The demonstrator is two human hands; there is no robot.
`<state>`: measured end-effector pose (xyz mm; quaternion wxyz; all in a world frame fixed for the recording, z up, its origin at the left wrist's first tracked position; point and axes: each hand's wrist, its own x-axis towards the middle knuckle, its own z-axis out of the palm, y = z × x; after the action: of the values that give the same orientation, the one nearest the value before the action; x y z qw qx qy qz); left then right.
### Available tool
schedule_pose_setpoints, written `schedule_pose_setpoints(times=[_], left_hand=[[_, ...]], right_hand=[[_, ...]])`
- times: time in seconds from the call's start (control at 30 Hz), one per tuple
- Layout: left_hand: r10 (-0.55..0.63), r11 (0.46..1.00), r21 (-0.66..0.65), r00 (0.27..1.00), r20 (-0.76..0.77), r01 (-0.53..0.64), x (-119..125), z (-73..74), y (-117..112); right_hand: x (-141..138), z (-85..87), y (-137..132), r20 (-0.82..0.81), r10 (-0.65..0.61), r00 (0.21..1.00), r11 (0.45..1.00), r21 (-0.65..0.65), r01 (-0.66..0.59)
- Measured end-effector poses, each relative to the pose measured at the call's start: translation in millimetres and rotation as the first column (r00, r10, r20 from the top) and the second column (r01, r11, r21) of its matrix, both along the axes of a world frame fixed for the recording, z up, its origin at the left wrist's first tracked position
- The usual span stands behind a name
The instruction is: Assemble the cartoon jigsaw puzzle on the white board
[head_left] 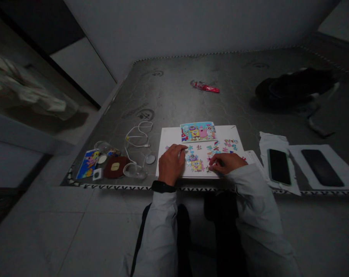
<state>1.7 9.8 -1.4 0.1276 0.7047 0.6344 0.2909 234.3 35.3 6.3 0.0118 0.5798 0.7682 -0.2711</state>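
On a white board (168,134) lies a partly joined cartoon jigsaw puzzle (195,164) with a yellow figure. My left hand (171,163) rests at its left side, fingers loosely bent and apart, holding nothing that I can see. Beside the puzzle's right edge, my right hand (227,163) is closed in a pinch, apparently on a small puzzle piece mostly hidden by the fingers. Loose puzzle pieces (230,144) are scattered on the board's right side, with a single piece (199,147) above the puzzle. A picture card (199,132) of cartoon characters lies along the board's far edge.
Left of the board are a white cable (136,145), a brown pouch (115,166), a round silver disc (150,159) and a blue cartoon packet (88,164). Two phones (279,166) lie on white sheets at right. Farther back are a red-handled tool (210,89) and a dark bag (296,88).
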Motion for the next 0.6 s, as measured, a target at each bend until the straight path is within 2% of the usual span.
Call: schedule_pose_setpoints(times=[0.17,0.37,0.6], left_hand=[[-0.006,1.000,0.018,1.000,0.001,0.006,-0.7,-3.5,0.4],[0.001,1.000,0.011,1.000,-0.012,-0.001,-0.8,-2.5,0.8],[-0.003,1.000,0.003,1.000,0.006,0.003,-1.3,-0.7,-0.6]], right_hand=[[1.5,1.3,0.5,0.032,-0.130,0.991,0.986,0.111,0.125],[-3.9,-3.9,1.6,0.002,-0.126,0.992,0.979,0.159,0.124],[0.7,-3.0,1.6,0.010,-0.173,0.985,0.976,0.133,0.171]])
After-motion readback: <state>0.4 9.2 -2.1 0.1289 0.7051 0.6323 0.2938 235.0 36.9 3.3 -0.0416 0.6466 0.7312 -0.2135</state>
